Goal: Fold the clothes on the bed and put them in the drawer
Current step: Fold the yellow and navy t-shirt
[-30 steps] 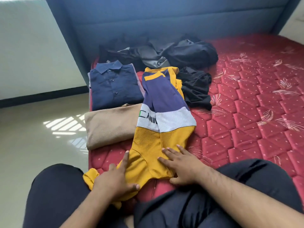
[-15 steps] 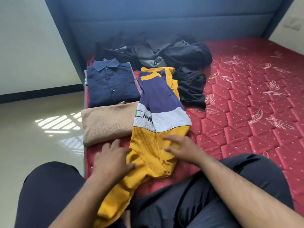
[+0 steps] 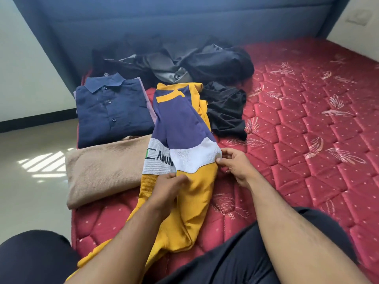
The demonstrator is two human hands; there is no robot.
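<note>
Open red mattress to the right of the yellow, purple and white shirt, folded beige garment and navy polo crowding its left edge, black garment beside its upper right, dark clothes pile against the blue headboard

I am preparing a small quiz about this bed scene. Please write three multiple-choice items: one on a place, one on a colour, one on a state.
1. Where does the folded beige garment lie?
A. left of the yellow shirt
B. on the floor
C. on the dark pile

2. What colour is the buttoned polo shirt?
A. red
B. navy blue
C. white

3. What is the right hand doing?
A. resting on the knee
B. holding a hanger
C. pinching the yellow shirt's edge

Answers:
1 A: beige garment lies beside yellow shirt.
2 B: polo shirt is navy.
3 C: right hand fingers grip the white band.
</note>
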